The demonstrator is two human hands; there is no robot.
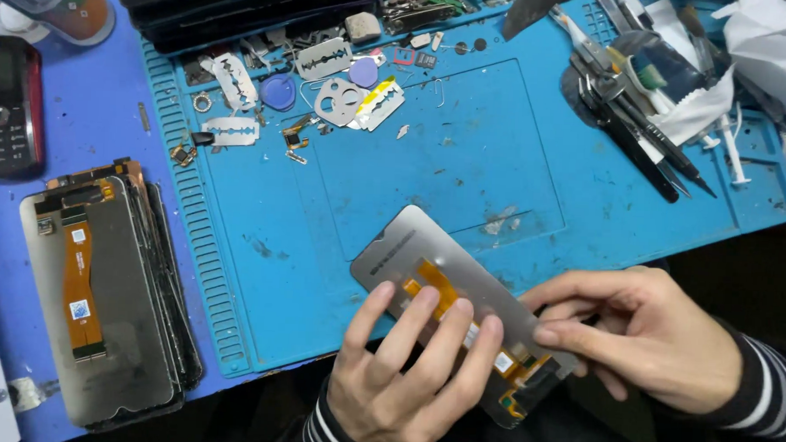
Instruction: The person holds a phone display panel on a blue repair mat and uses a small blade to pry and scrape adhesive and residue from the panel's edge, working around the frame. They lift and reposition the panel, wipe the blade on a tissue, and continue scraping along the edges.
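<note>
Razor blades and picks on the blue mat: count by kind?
Bare razor blades: 3
Razor blade in yellow-and-white wrapper: 1
Blue round picks: 2
Total: 6

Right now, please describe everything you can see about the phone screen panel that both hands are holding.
The screen panel is a thin grey rectangle with rounded corners, seen from its back and lying diagonally over the near edge of the blue mat. An orange flex ribbon runs along it. The left hand presses fingers on it; the right hand pinches its lower end.
</note>
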